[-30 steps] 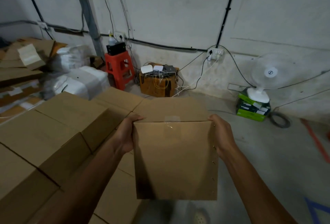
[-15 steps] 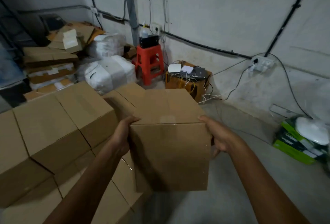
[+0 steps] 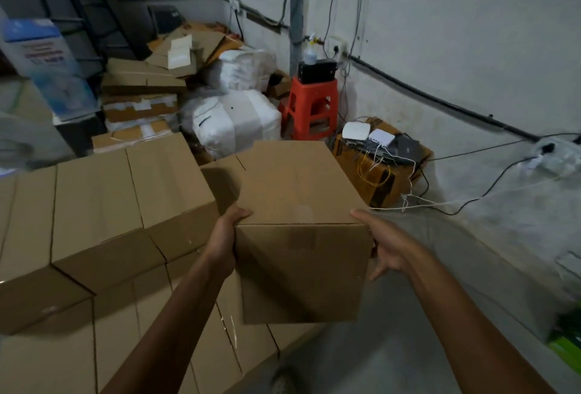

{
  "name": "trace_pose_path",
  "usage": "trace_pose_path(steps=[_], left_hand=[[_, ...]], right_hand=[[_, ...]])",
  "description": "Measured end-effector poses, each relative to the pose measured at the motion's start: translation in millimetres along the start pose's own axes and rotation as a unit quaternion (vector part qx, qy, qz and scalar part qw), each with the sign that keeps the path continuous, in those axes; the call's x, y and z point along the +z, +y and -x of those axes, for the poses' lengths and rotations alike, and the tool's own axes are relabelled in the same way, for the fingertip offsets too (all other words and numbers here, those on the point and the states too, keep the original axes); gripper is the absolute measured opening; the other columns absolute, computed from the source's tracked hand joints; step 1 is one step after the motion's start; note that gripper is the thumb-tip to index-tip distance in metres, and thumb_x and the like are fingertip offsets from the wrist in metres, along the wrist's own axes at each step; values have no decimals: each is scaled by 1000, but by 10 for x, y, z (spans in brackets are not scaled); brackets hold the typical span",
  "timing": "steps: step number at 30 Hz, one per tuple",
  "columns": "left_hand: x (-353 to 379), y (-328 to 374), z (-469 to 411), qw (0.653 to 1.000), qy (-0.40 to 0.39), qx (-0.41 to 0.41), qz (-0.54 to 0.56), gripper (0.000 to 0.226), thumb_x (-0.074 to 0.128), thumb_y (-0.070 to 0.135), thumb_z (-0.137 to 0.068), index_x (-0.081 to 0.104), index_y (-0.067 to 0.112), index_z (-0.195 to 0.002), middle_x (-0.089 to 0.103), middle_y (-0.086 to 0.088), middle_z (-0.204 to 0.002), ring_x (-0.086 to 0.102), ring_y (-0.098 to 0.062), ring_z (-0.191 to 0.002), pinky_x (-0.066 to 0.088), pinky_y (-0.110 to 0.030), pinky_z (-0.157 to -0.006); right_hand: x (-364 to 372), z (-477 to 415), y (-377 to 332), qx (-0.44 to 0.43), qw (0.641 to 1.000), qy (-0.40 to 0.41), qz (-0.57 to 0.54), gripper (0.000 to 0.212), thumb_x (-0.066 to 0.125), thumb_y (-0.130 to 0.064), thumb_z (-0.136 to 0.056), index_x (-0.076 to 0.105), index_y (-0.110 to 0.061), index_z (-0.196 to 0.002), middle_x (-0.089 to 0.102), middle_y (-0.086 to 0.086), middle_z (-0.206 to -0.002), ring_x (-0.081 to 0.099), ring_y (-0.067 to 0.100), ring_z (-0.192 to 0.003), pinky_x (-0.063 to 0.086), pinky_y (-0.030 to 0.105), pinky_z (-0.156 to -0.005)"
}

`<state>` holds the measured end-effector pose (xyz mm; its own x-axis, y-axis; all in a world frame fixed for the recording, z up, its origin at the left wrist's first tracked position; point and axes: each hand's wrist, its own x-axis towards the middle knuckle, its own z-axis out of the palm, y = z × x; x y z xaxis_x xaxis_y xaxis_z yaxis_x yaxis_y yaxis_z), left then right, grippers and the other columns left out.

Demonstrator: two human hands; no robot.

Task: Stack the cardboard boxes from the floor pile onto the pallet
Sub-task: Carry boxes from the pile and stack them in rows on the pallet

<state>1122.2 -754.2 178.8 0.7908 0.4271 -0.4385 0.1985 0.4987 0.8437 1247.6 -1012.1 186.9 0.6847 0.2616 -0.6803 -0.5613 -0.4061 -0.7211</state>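
In mid-air at the centre of the scene, just right of the stacked boxes (image 3: pixel 103 205), the cardboard box (image 3: pixel 301 236) is gripped by both hands: the left hand (image 3: pixel 224 239) holds its left side and the right hand (image 3: pixel 385 247) its right, each thumb hooked over the top edge. Nothing shows beneath it, so the hold probably rests on side pressure; a slackened squeeze could drop it to the floor (image 3: pixel 408 346). Swinging left, its corner might knock the stack askew. Far right, loose cables (image 3: pixel 471 202) could snag a foot. No pallet shows.
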Motion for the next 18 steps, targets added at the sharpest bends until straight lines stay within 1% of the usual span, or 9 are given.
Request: trace_pose_path(steps=[2,3,4,7,9,11,14,17,18], left_hand=[[75,50,-236,1000,5,10,8,29,52,22,-94,66,15,-120,72,-7,-105,66,-23,-96,48,-34,-78],[110,64,-354,1000,6,12,13,31,52,22,-94,65,15,-122,74,-6,-103,67,-23,-96,48,-34,-78],[154,86,-450,1000,7,12,17,33,52,21,-94,65,13,-123,75,-5,-100,68,-22,-95,48,-34,-77],[256,124,-666,999,23,4,25,34,53,22,-94,64,12,-125,77,-3,-94,70,-19,-86,49,-32,-73],[306,164,-785,999,33,1,27,32,53,21,-94,64,12,-124,77,-4,-95,72,-19,-85,50,-32,-72],[309,201,-940,999,46,7,22,31,53,20,-95,63,16,-125,77,-6,-103,72,-22,-93,53,-34,-76],[343,288,-1169,996,70,46,3,33,52,22,-99,59,24,-131,72,-5,-120,68,-26,-111,55,-41,-91],[409,390,-1393,987,142,74,-33,29,50,21,-102,61,21,-129,72,-5,-120,66,-25,-114,52,-46,-101],[431,438,-1473,983,162,78,-44,27,49,21,-103,62,21,-127,72,-6,-120,66,-26,-114,52,-46,-101]], right_hand=[[-95,-234,-204,12,999,-35,12,90,68,-70,-72,38,-37,-150,39,18,-155,37,51,-138,47,76,-69],[-133,-352,-304,13,999,-48,10,93,69,-70,-69,38,-37,-150,38,17,-156,36,51,-138,48,77,-70],[-164,-474,-400,11,999,-51,3,91,69,-68,-71,38,-36,-150,37,16,-157,36,50,-139,48,78,-73],[-207,-789,-617,-2,999,-32,-23,73,63,-57,-89,36,-33,-152,34,12,-159,33,46,-142,42,79,-87],[-199,-1013,-737,-3,999,-36,-34,70,61,-55,-91,36,-33,-152,35,12,-158,34,45,-142,39,81,-91],[-169,-1216,-875,4,998,-51,-29,72,63,-56,-88,38,-32,-152,37,12,-157,35,45,-141,39,80,-93],[-116,-1549,-1103,-22,997,-70,-8,69,61,-54,-91,37,-34,-153,34,8,-160,33,42,-143,41,78,-93],[-102,-1879,-1378,-38,995,-93,16,65,59,-52,-95,36,-35,-152,31,5,-161,32,41,-144,43,76,-93],[-96,-2004,-1466,-41,993,-106,21,66,59,-53,-95,35,-34,-153,31,6,-161,32,41,-144,44,74,-94]])
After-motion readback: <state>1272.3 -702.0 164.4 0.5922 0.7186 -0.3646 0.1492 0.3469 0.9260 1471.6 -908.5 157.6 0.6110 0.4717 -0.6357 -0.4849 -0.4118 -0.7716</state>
